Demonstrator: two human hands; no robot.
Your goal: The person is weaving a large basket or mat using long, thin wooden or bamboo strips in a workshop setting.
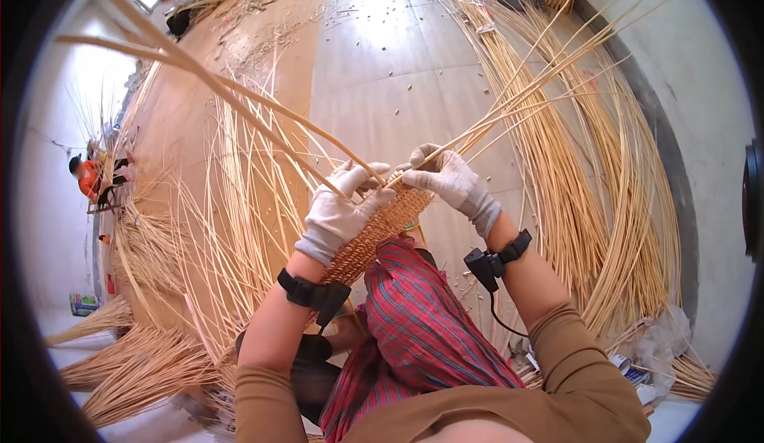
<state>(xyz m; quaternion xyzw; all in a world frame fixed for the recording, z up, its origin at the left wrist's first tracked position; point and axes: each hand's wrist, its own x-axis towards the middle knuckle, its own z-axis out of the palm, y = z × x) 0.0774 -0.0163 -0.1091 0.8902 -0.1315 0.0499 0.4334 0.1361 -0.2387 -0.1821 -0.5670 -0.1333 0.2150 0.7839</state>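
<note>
A piece of wicker weaving [380, 228] rests over my lap, its upper edge between my two hands. My left hand [348, 200], in a white knit glove, is closed round rods at that edge; long thick canes [231, 97] run from it up to the far left. On the right, my gloved right hand [448, 177] pinches thinner wicker rods [509, 109] at the same edge, and they fan out to the far right. The fingertips of both hands nearly meet. A plaid red cloth [430, 316] covers my legs beneath the weaving.
Long bundles of rods [549, 172] lie along the right wall, and loose rods [239, 196] spread on the left. Cut bundles [151, 363] sit at the lower left. Another person [91, 176] in orange sits by the left wall. Scraps dot the floor [382, 61].
</note>
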